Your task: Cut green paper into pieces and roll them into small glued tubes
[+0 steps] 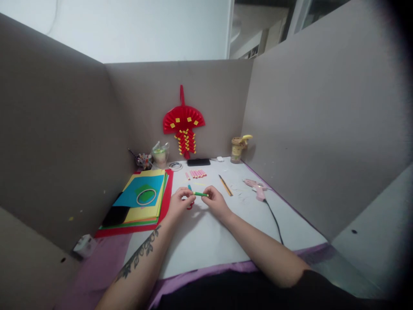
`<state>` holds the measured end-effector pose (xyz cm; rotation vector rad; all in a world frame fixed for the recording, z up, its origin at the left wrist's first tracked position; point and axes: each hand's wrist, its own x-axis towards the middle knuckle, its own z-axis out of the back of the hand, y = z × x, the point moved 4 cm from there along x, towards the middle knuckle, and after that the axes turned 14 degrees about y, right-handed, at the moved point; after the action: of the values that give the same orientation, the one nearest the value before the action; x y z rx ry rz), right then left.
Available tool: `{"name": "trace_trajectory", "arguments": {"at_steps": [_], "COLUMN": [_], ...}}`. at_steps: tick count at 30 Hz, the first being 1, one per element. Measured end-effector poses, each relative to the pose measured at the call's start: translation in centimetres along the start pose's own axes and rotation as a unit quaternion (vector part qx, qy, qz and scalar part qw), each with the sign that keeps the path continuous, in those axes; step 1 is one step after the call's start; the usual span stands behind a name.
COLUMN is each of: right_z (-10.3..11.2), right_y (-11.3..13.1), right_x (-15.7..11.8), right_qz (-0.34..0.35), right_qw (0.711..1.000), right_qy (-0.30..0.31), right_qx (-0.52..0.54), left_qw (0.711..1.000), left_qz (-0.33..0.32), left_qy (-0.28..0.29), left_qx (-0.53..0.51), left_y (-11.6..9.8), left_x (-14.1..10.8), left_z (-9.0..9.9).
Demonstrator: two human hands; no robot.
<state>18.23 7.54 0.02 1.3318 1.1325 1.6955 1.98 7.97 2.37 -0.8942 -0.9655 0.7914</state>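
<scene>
A slim green paper roll [200, 194] with yellow ends lies level between my two hands. My left hand [181, 201] pinches its left end, and the fingertips of my right hand [215, 201] close on its right end. Under my left hand shows a red looped handle [191, 205], probably of scissors, partly hidden by the fingers. Beyond the hands, several pink paper rolls [197, 174] with pale yellow ends lie in a row. A thin yellow strip [199, 184] rests between them and the green roll.
Coloured paper sheets [129, 189] with a ring [146, 197] on top lie left. A yellow pen-like tool [226, 185] and a pink glue gun [258, 189] lie right. Behind stand a phone [198, 162] and cups [236, 150]. A red paper ornament [183, 122] hangs on the partition.
</scene>
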Motion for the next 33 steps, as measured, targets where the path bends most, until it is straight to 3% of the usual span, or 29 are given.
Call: {"name": "trace_trajectory", "arguments": {"at_steps": [9, 15, 19, 27, 33], "right_z": [-0.1, -0.2, -0.2, -0.7, -0.3], "right_y": [-0.3, 0.1, 0.3, 0.2, 0.0], "right_x": [0.0, -0.1, -0.1, -0.2, -0.2], "right_qz": [-0.003, -0.009, -0.008, 0.006, 0.007], "right_qw": [1.000, 1.000, 1.000, 1.000, 1.000], "right_qy": [0.013, 0.008, 0.010, 0.025, -0.010], "right_qx": [0.001, 0.001, 0.001, -0.013, 0.008], "left_qw": [1.000, 0.994, 0.991, 0.991, 0.968], "left_qz": [0.000, 0.058, 0.040, 0.069, 0.080], "left_qy": [0.013, 0.023, 0.009, 0.035, -0.030], "left_qx": [0.006, -0.089, -0.128, -0.106, -0.237], "left_y": [-0.2, 0.8, 0.6, 0.8, 1.6], "left_x": [0.0, -0.1, 0.0, 0.0, 0.3], "left_z": [0.0, -0.7, -1.1, -0.9, -0.5]}}
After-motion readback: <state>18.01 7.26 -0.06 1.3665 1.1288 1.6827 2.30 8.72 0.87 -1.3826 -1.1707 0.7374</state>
